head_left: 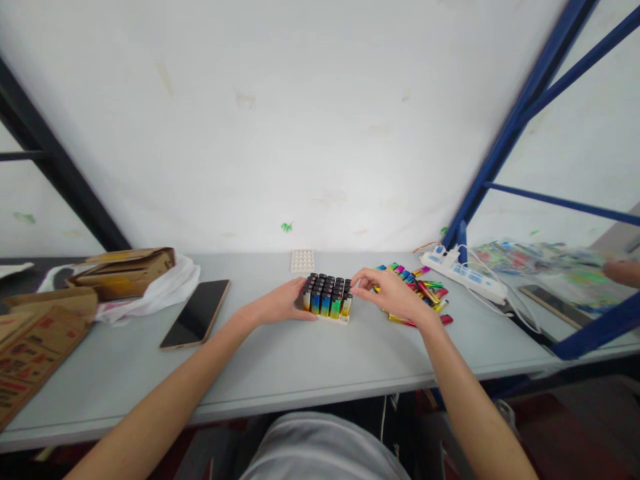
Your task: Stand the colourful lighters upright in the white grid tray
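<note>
Rows of shiny coloured lighters with black tops (325,305) stand upright in a white holder (344,321) on the table. My left hand (281,301) grips the holder's left side, thumb along the front and fingers behind. At the right end of the rows, my right hand (387,291) has thumb and forefinger bent together at the top of a lighter; the fingertips partly hide it. Beneath and beyond my right hand lies a loose heap of lighters (430,292) in several colours.
A white holder with holes (303,261) sits by the wall. To the left are a phone (197,315), an opened cardboard box (123,273) on a white plastic bag, and another carton (37,350). At right lie a power strip (465,275), cables and a blue frame (500,157); another person's hand (623,272) shows beyond.
</note>
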{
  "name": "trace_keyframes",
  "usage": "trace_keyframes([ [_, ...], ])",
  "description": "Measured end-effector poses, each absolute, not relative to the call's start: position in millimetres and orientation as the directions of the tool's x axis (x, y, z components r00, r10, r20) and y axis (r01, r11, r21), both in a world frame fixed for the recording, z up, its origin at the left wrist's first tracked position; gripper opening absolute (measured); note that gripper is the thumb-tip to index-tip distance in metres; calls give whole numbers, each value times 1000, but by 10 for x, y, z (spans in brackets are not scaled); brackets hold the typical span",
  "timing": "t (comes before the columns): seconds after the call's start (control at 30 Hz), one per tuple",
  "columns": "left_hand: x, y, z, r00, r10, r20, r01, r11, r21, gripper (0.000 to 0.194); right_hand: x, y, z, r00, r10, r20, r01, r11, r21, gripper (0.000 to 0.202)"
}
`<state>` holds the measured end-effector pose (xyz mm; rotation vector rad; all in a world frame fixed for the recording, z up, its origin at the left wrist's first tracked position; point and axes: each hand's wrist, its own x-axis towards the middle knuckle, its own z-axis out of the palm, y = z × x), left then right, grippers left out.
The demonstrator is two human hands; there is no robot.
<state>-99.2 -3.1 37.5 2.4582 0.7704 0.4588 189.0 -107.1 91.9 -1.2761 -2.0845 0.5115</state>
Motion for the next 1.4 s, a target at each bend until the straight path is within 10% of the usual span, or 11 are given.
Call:
trace_keyframes([
  [0.4, -1002, -11, 355, 773, 614, 157, 451, -707, 545, 73, 2928, -719, 480, -91, 938, 335, 931, 200, -307, 15],
  [0.67, -1001, -22, 369, 772, 617, 150, 454, -701, 550, 73, 2980, -651, 310, -158, 956, 247, 933, 226, -280, 39],
  [0.93, -1000, -34, 377, 773, 611, 173, 434, -707, 558, 73, 2939, -613, 180, -152, 946, 286, 933, 233, -274, 16],
  [1.2, -997, -33, 381, 761, 633, 144, 465, -687, 558, 72, 2783, -674, 417, -30, 940, 341, 812, 222, -540, 34],
  [1.4, -1004, -22, 365, 770, 623, 139, 472, -702, 533, 72, 2435, -722, 628, 101, 936, 336, 364, 279, -889, 45],
])
